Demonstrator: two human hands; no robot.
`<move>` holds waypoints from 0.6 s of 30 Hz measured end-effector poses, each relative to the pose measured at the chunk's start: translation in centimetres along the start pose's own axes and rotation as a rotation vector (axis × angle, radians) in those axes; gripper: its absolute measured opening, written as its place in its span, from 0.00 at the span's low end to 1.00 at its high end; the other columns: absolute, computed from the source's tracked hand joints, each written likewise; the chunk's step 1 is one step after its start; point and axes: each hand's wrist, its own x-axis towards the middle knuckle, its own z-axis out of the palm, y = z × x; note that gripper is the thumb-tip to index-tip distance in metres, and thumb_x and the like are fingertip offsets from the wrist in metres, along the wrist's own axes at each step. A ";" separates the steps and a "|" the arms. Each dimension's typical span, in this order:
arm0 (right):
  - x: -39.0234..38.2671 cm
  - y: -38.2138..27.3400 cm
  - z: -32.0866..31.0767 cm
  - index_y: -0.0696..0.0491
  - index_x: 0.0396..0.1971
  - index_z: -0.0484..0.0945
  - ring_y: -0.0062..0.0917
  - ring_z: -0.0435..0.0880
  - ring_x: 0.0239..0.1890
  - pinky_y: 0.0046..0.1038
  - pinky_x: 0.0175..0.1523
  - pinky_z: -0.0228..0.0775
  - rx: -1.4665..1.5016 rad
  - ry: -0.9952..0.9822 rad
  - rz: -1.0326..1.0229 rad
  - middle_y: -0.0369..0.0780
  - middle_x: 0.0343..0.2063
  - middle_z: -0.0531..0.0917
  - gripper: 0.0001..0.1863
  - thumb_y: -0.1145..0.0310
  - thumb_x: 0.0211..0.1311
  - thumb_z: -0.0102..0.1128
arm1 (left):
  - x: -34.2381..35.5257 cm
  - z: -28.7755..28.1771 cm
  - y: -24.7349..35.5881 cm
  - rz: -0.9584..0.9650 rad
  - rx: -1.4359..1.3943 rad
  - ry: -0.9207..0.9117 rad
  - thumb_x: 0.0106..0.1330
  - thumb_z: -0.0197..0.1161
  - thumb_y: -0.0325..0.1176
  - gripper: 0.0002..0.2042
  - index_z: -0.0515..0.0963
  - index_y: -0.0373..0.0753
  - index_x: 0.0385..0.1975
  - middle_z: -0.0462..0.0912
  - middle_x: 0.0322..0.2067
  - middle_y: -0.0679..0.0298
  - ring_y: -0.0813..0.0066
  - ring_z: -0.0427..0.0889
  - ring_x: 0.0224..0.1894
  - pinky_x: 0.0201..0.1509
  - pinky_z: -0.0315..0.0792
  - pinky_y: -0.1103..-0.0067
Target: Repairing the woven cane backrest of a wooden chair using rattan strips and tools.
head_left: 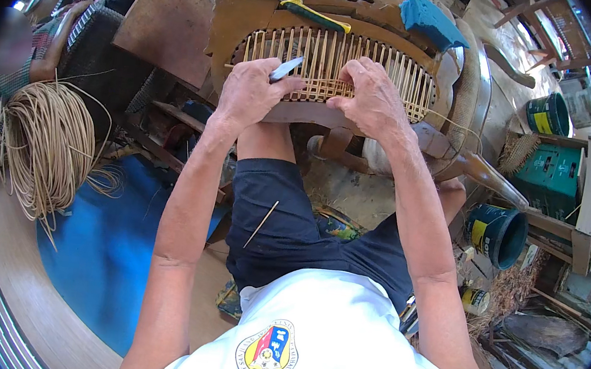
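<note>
In front of me lies a wooden chair frame (296, 112) whose oval opening is strung with upright rattan strands (401, 73). Several crosswise strands are woven through them along the near edge. My left hand (256, 88) is closed around a pale, flat, blade-like tool (286, 69), its tip pointing away over the strands. Its thumb rests on the woven rows. My right hand (375, 98) presses thumb and curled fingers together at the weave, pinching a rattan strand. One long loose strand (453, 122) trails rightward from the weave.
Yellow-handled pruning shears (297, 1) and a blue cloth or sponge (433, 24) lie on the frame's far side. A rattan coil (47, 147) hangs at left. Dark buckets (498, 234) and a green crate (547, 178) stand at right. A short stick (261, 224) lies on my shorts.
</note>
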 end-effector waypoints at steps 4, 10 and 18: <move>0.5 0.4 -0.2 0.57 0.38 0.78 0.41 0.79 0.50 0.40 0.58 0.72 0.091 -0.024 -0.053 0.45 0.40 0.80 0.21 0.64 0.51 0.81 | -0.1 0.9 -1.5 0.076 0.019 0.093 0.65 0.73 0.51 0.22 0.78 0.37 0.24 0.78 0.19 0.55 0.55 0.80 0.25 0.33 0.72 0.63; 1.0 0.0 -1.0 0.57 0.35 0.78 0.40 0.80 0.50 0.39 0.57 0.73 0.047 -0.129 -0.052 0.44 0.38 0.81 0.21 0.64 0.49 0.82 | -0.5 1.1 -2.6 0.185 -0.095 0.093 0.66 0.75 0.41 0.23 0.69 0.33 0.20 0.65 0.16 0.61 0.73 0.63 0.22 0.27 0.63 0.72; -1.1 1.0 -1.5 0.59 0.43 0.81 0.36 0.83 0.49 0.35 0.57 0.75 0.230 -0.072 -0.040 0.44 0.41 0.83 0.24 0.65 0.49 0.81 | -0.8 0.9 -3.1 0.151 -0.105 0.064 0.66 0.74 0.42 0.21 0.72 0.33 0.23 0.70 0.19 0.58 0.67 0.67 0.23 0.29 0.66 0.70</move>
